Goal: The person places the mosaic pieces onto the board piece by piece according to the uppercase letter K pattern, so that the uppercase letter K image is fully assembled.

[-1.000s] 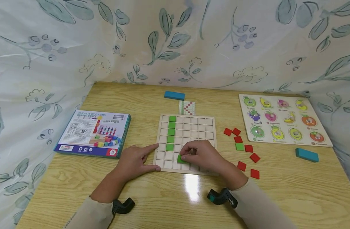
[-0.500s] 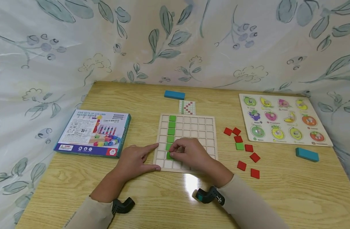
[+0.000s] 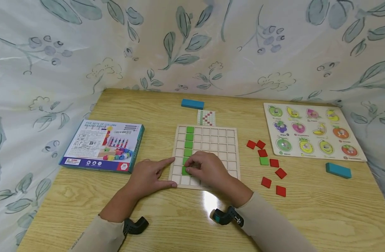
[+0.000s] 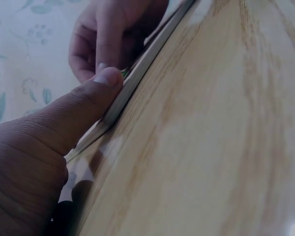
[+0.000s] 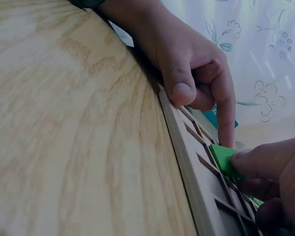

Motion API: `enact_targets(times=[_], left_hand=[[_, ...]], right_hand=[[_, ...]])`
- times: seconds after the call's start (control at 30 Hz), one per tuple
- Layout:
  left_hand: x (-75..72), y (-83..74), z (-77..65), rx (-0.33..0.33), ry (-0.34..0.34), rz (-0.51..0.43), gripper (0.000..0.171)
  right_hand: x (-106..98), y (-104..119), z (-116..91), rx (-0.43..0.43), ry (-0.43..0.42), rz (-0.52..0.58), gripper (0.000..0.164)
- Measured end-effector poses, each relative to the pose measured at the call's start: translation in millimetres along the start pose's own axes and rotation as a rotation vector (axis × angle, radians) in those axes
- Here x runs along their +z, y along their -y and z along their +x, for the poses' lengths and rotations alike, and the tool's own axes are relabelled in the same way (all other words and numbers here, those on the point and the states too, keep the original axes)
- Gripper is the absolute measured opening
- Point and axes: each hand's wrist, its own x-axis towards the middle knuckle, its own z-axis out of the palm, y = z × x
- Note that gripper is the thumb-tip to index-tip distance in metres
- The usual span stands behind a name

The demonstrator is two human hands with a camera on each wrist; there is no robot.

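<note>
A wooden grid board (image 3: 176, 140) lies at the middle of the table, its second column lined with green square tiles (image 3: 188, 144) from the top down. My right hand (image 3: 208, 169) pinches a green tile (image 5: 223, 160) low in that column; in the right wrist view the tile tilts slightly at its cell, under the thumb. My left hand (image 3: 148, 178) rests at the board's left side, forefinger and thumb spread and touching its edge. In the left wrist view that thumb (image 4: 105, 81) presses the board's corner. Part of the board is hidden beneath my right hand.
Several red tiles (image 3: 266, 182) and one green tile (image 3: 264, 161) lie right of the board. A small pattern card (image 3: 206, 118) and a blue block (image 3: 192, 104) sit behind it. A boxed toy (image 3: 101, 147) is at left; a fruit puzzle board (image 3: 315, 131) and another blue block (image 3: 338, 170) are at right.
My right hand has carried the green tile left and slightly up, from over the third column to the second column, below the other green tiles. My left hand stays in place.
</note>
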Motion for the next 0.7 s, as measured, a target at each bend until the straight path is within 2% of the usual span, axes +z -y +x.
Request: enact_targets(times=[0.3,0.7], left_hand=[[-1.3,0.2,-0.6,-0.013,0.018,-0.008,0.085],[1.2,1.2,-0.5,-0.004,0.003,-0.012,0.085]], right_hand=[[-1.1,-1.1,-0.4,-0.007,0.068,-0.081,0.021],[-3.0,-2.0,-1.0,-0.048,0.099,-0.130,0.027]])
